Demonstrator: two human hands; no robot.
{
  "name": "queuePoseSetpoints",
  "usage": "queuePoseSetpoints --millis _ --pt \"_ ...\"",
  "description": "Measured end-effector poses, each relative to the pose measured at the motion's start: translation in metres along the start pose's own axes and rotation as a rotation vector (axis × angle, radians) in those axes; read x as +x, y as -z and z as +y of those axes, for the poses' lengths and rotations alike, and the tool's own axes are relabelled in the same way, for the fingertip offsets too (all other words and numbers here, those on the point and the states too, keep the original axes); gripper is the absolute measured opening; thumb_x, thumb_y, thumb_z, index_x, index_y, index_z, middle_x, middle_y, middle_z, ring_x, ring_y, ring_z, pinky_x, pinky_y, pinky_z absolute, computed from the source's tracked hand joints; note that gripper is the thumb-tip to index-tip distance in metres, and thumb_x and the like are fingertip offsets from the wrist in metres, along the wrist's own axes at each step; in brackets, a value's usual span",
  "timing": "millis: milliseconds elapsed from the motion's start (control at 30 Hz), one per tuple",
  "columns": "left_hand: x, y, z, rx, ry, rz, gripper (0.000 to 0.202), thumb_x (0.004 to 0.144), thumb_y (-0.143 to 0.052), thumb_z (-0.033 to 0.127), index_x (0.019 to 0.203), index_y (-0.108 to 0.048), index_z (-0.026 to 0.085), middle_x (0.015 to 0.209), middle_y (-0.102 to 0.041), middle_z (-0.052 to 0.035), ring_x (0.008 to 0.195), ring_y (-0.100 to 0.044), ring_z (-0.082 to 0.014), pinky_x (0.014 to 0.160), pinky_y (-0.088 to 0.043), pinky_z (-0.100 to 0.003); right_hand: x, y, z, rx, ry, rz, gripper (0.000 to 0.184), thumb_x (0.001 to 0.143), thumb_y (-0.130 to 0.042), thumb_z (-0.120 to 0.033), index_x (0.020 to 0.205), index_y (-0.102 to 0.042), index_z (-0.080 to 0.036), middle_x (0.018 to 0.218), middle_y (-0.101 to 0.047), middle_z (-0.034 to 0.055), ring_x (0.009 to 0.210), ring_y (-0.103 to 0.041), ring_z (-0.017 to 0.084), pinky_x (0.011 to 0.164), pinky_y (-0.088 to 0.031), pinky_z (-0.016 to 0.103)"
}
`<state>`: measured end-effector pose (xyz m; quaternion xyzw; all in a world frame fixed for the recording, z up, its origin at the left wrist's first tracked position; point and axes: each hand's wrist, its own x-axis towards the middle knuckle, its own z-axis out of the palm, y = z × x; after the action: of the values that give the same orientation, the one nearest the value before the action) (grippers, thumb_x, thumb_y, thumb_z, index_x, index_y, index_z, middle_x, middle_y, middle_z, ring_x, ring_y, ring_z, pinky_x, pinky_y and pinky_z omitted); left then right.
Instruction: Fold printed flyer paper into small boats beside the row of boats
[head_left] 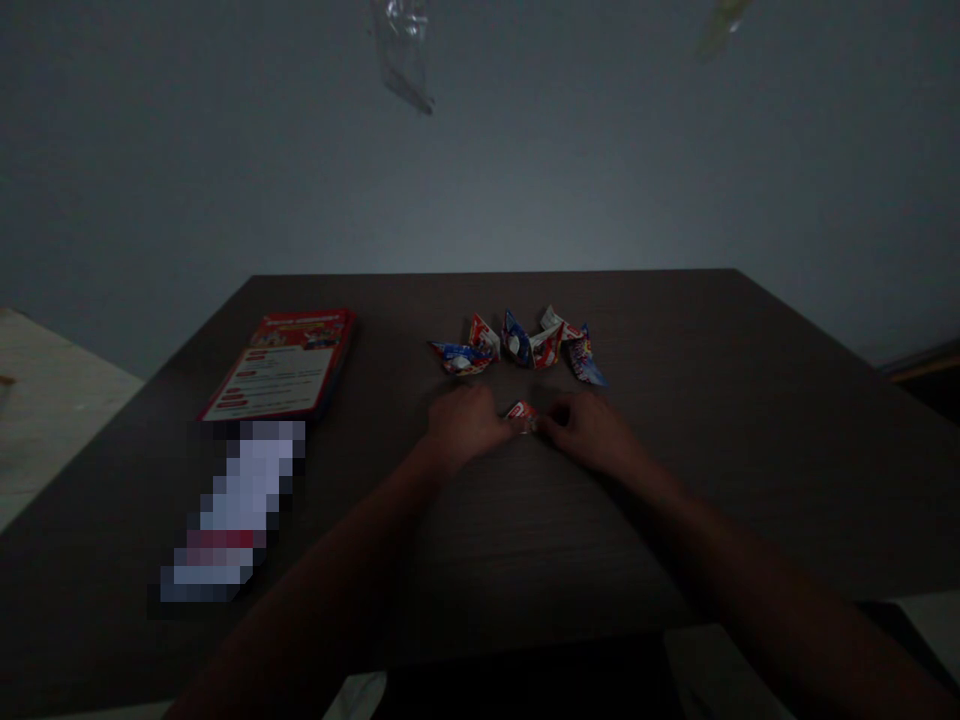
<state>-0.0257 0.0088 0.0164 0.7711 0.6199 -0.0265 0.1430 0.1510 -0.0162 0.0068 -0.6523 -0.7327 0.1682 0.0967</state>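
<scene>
Between my two hands, low over the dark table [480, 560], is a small folded piece of red and white printed paper [521, 411]. My left hand [469, 425] grips its left side, thumb toward the middle and fingers curled. From the right, my right hand [589, 428] pinches the other side with thumb and forefinger. Just beyond the hands lie several folded paper pieces, pointed at the ends: a blue and red one [465, 358] at the left, a blue one [516, 338] in the middle, a red one [547, 345] and a purple-blue one [585, 358] at the right.
A stack of red and cream printed sheets [281, 365] lies on the table's left side. Nearer me is a pixelated pale object [240, 510]. A plain wall [562, 150] rises behind the table, with clear plastic [405, 50] hanging on it.
</scene>
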Motion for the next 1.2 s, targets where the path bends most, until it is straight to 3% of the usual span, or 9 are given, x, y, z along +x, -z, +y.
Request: queuePoseSetpoints --millis 467,633,1200 --pt "0.0011 -0.0007 0.004 0.022 0.045 0.001 0.077 0.064 -0.046 0.079 0.1 -0.066 0.015 0.098 -0.069 -0.019 0.091 -0.066 -0.034 0.071 -0.05 -0.038 -0.0006 0.001 -0.0005 0.003 -0.009 -0.008 0.028 0.082 -0.052 -0.039 0.081 -0.071 -0.018 0.08 -0.071 0.0087 0.071 -0.063 0.021 0.056 -0.036 0.028" --pt "-0.001 0.0014 0.0045 0.03 0.054 -0.007 0.072 0.067 -0.047 0.076 0.101 -0.066 0.015 0.098 -0.069 -0.0187 0.092 -0.066 -0.0336 0.071 -0.051 -0.037 -0.0025 0.0026 0.0006 0.027 0.01 -0.011 0.034 0.082 -0.051 -0.047 0.081 -0.07 -0.019 0.081 -0.071 0.0078 0.072 -0.063 0.02 0.056 -0.036 0.027" --pt "-0.0008 0.0021 -0.002 -0.004 -0.042 -0.011 0.064 0.068 -0.05 0.071 0.096 -0.069 0.016 0.099 -0.069 -0.016 0.095 -0.064 -0.0313 0.073 -0.05 -0.035 -0.0021 0.0007 0.0019 0.07 -0.031 -0.008 0.033 0.075 -0.058 -0.051 0.078 -0.068 -0.019 0.079 -0.069 0.0066 0.07 -0.062 0.02 0.057 -0.037 0.026"
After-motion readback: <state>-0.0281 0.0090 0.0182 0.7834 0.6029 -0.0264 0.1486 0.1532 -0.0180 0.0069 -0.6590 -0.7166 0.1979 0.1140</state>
